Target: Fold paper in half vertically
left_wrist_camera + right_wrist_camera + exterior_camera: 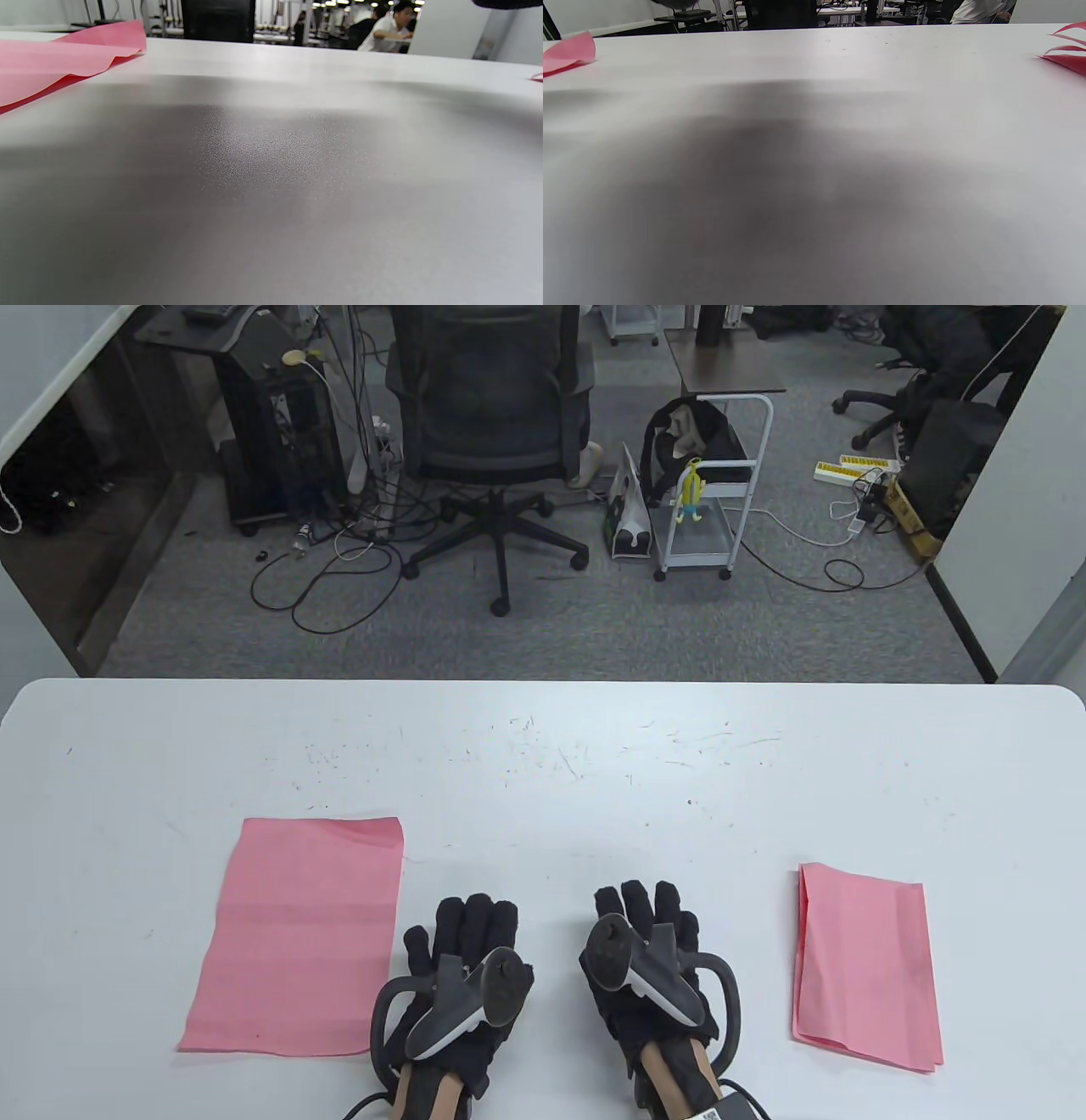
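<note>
Pink paper (297, 937) lies flat just beside left hand (458, 976).

The table view looks steeply down; both wrist views skim low across the tabletop (297, 178), sharing its far edge.

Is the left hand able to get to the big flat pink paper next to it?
Probably yes. The left hand rests on the white table, right beside the flat pink paper sheet, with nothing lying between them.
</note>
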The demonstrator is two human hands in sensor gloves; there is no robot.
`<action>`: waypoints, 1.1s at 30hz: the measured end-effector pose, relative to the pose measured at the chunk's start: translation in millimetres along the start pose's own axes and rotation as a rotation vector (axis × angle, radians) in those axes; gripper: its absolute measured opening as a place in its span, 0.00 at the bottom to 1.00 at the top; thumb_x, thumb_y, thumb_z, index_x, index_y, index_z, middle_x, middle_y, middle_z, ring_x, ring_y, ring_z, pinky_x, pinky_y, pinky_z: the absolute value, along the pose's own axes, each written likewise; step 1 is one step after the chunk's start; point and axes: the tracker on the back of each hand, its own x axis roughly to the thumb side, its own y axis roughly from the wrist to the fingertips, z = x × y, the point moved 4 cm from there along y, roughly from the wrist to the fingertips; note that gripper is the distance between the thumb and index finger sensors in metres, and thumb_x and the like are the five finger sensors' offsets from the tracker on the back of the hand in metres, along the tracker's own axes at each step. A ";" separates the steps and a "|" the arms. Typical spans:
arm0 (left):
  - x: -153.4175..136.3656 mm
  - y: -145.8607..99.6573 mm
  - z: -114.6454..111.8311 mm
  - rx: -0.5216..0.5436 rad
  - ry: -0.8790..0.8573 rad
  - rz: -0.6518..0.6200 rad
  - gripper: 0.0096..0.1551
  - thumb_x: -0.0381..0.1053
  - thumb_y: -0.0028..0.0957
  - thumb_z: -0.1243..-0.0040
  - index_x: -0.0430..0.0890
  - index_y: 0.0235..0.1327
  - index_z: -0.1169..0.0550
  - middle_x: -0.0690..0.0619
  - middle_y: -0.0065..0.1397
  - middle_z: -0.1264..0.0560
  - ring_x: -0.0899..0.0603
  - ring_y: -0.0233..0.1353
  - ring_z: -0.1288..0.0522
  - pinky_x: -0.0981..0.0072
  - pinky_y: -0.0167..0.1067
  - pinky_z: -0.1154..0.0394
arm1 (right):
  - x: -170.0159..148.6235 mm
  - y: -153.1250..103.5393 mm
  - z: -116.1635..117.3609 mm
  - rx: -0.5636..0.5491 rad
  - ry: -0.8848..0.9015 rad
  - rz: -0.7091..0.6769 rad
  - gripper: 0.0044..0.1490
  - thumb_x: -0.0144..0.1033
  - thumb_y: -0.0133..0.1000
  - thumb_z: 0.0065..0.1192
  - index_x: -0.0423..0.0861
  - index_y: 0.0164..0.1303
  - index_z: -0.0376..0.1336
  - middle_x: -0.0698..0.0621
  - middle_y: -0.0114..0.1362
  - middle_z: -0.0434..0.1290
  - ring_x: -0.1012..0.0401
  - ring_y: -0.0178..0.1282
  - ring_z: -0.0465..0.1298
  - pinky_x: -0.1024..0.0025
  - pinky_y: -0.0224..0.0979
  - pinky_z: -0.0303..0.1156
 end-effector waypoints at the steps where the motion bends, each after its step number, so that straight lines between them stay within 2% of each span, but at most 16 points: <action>1: -0.2 0.0 0.0 0.000 0.000 0.001 0.46 0.68 0.61 0.68 0.53 0.88 0.62 0.46 0.93 0.63 0.31 0.89 0.63 0.23 0.78 0.58 | 1.5 -0.3 2.2 0.007 -0.017 -0.002 0.48 0.58 0.53 0.52 0.57 0.79 0.38 0.49 0.86 0.38 0.41 0.84 0.37 0.37 0.81 0.41; 6: -1.6 0.1 0.8 0.006 -0.002 0.005 0.46 0.68 0.61 0.68 0.53 0.88 0.62 0.46 0.93 0.63 0.31 0.89 0.63 0.23 0.78 0.58 | 5.7 -4.9 5.5 -0.005 -0.077 -0.009 0.49 0.59 0.53 0.52 0.57 0.79 0.37 0.49 0.86 0.37 0.41 0.84 0.36 0.37 0.80 0.41; 13: -1.1 0.6 -1.0 0.009 0.024 0.013 0.46 0.68 0.61 0.67 0.53 0.88 0.61 0.46 0.93 0.62 0.31 0.89 0.63 0.23 0.78 0.58 | 2.1 -3.7 10.5 0.022 -0.045 -0.016 0.48 0.58 0.53 0.51 0.57 0.79 0.37 0.49 0.86 0.38 0.41 0.84 0.36 0.37 0.80 0.41; 23: 2.1 4.8 0.1 0.002 0.078 0.048 0.46 0.68 0.61 0.67 0.54 0.88 0.61 0.47 0.93 0.62 0.32 0.90 0.63 0.23 0.79 0.59 | -12.3 -4.0 6.2 -0.004 0.009 -0.013 0.48 0.58 0.53 0.51 0.57 0.79 0.39 0.49 0.86 0.40 0.42 0.84 0.38 0.37 0.81 0.42; 29: -18.0 9.3 7.8 -0.017 0.097 0.122 0.46 0.68 0.61 0.65 0.54 0.88 0.60 0.47 0.93 0.62 0.32 0.90 0.62 0.24 0.79 0.58 | -16.4 -5.9 3.6 -0.012 0.035 -0.025 0.47 0.58 0.53 0.52 0.56 0.79 0.39 0.49 0.86 0.41 0.42 0.84 0.38 0.38 0.80 0.42; 33: -55.2 10.8 15.4 -0.055 0.140 0.219 0.46 0.68 0.61 0.64 0.56 0.88 0.59 0.46 0.93 0.61 0.32 0.90 0.61 0.23 0.79 0.56 | -16.9 -8.5 -0.2 -0.028 0.054 -0.029 0.47 0.57 0.53 0.52 0.56 0.79 0.40 0.49 0.86 0.41 0.41 0.84 0.39 0.37 0.80 0.42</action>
